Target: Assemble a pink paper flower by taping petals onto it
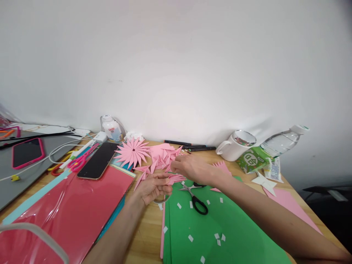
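My left hand is closed on a bundle of folded pink paper petals that fan out to the right of its fingers. My right hand reaches in from the right, its fingers pinched at the same petals and at the loose pink folded pieces just behind. A finished pink paper flower lies flat further back on the left. Black-handled scissors lie on the green paper just below my right wrist.
A wooden table carries red paper, a dark phone, pink scissors, a white mug, a water bottle, a green box, pens and a glue bottle. White scraps dot the green sheet.
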The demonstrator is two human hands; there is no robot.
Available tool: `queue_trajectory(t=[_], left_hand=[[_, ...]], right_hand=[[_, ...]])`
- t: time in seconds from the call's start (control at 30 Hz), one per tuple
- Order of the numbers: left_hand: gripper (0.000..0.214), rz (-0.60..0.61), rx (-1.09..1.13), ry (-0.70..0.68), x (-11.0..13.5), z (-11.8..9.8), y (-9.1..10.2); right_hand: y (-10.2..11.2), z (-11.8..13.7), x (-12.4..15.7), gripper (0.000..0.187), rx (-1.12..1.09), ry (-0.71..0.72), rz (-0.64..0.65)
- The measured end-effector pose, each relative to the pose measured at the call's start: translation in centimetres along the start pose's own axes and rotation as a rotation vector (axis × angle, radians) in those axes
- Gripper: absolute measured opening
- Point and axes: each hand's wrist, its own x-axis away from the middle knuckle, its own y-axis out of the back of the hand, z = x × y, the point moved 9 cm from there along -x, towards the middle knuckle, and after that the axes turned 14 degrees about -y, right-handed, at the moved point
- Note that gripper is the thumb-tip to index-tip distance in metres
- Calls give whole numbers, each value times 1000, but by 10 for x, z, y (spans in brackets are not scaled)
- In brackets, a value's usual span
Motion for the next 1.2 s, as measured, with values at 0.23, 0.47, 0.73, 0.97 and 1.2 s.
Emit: queue_trajectory(t=[0.23,0.47,0.73,0.97,1.2], left_hand=[[24,87,5,-60,-3,0,-5],[28,75,10,-54,-4,-1,-4],[24,49,31,-50,-2,-1,-3],[27,35,37,-51,-1,-3,-2],[25,30,41,-42,-1,-3,-3]], right_hand=[[4,0,3,15,-40,-40,-71],[-11,2,4,17,-96,-16,11],[-22,8,3,13,37,30,14],[-20,7,1,14,-35,16,-40],[-25,3,0,15,-129,-15,-42]])
